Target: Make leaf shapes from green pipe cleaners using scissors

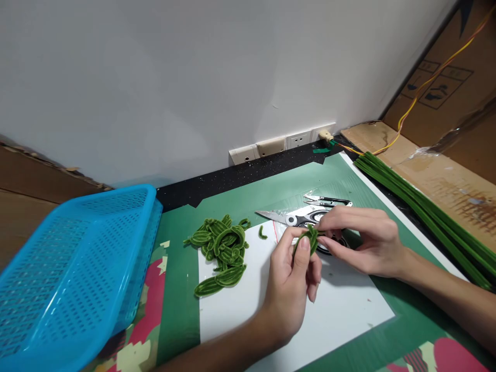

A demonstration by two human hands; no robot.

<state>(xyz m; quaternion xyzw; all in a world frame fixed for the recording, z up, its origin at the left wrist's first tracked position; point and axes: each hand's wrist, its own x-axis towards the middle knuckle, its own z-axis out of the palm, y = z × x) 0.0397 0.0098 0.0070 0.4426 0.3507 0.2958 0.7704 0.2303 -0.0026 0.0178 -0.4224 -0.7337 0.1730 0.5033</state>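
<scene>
Between the thumb and fingers of my left hand (pixel 292 268) is a green pipe-cleaner leaf (pixel 307 242), held above a white sheet (pixel 240 320). My right hand (pixel 360 237) pinches the leaf's right end with thumb and forefinger; the exact spot is partly hidden by the fingers. Behind the hands lie scissors (pixel 284 219) with black and grey handles, partly covered by my right hand. To the left is a pile of green pipe-cleaner leaves (pixel 222 240), and a short curled pipe-cleaner piece (pixel 262 233) rests beside it.
A blue plastic basket (pixel 134 248) stands at the left. Small thread snips (pixel 329 200) lie beyond the scissors. A bundle of long green pipe cleaners (pixel 422 217) runs along the right edge. Wall sockets (pixel 298 139) with a plug and yellow cable are at the back, near cardboard (pixel 442 150).
</scene>
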